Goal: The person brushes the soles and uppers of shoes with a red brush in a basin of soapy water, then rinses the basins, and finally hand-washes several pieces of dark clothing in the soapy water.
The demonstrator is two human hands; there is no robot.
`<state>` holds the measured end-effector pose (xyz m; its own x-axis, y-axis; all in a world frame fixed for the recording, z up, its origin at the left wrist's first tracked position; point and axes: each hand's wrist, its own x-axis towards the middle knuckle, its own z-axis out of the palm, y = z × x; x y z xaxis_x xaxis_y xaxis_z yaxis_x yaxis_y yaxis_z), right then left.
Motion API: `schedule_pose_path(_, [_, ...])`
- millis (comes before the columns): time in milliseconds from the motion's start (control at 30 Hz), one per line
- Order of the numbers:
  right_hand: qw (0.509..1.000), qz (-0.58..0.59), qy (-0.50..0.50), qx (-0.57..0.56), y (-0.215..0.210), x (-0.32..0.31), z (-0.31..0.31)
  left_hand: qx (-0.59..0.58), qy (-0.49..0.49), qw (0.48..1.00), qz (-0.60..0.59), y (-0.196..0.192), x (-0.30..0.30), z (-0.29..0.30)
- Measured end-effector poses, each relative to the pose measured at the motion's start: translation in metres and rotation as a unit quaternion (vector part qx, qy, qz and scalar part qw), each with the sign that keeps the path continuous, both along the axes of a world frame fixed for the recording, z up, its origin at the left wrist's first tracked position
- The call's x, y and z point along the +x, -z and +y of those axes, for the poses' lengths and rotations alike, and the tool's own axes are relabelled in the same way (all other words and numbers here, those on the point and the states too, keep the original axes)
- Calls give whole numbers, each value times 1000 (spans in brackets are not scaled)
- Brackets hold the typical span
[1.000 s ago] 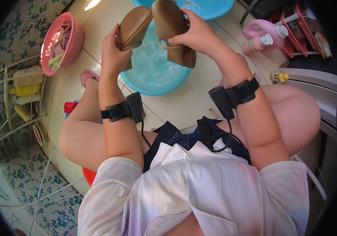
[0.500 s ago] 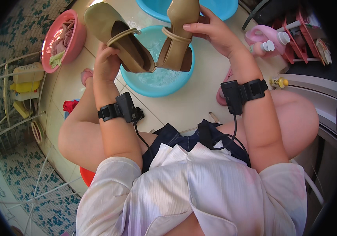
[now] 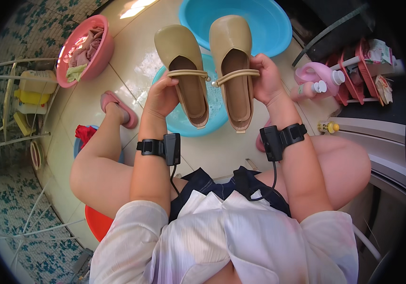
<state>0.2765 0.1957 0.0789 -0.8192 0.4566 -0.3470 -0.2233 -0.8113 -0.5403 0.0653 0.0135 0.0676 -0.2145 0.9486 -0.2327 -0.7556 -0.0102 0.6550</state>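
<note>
Left hand [image 3: 162, 97]: gripping the left shoe [image 3: 184, 71] at its inner side, fingers closed around the edge just by the strap, thumb lying on the near side.
Right hand [image 3: 267, 78]: gripping the right shoe [image 3: 234, 66], fingers wrapped over its outer edge beside the strap.
Shoes: being held side by side, openings up, toes pointing away from the fingers, heels hanging nearest the body; hovering over the small basin [image 3: 212, 116], not touching it.
Small basin: sitting on the floor [image 3: 132, 61] directly below the fingers, holding soapy water with foam.
Large basin [image 3: 260, 23]: lying beyond the toes of the shoes, looking empty as far as visible.
Pink basin [image 3: 87, 49]: standing well off to the left of the left fingers, holding crumpled cloths.
Bottle [image 3: 314, 80]: standing just right of the right fingers, pink with a white cap.
Risk, slipping: wet material possibly sliding out of the one-sided grips and splashing down into the foam.
Risk, dripping: water probably running off the heels toward the lap and floor.
Risk, footing: tiles looking wet near the left slipper [image 3: 117, 109], likely slippery.
</note>
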Motion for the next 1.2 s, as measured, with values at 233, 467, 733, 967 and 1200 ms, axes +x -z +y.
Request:
schedule_pose_path(233, [999,23,-33,3,-6,-4,-17,-1,1,1000,18,-3,1,0])
schedule_pose_path(467, [999,32,-38,8,-7,-4,-16,9,7,1000,12,-2,4,1])
schedule_pose_path(733, [999,20,-32,-10,-7,-5,-19,-64,-49,997,12,10,14,8])
schedule_pose_path(967, [1000,-25,3,6,2,-6,-15,-143,-108,980,86,17,37,27])
schedule_pose_path(1200, [995,-81,59,-10,5,-13,-18,-194,-9,980,55,36,49,23])
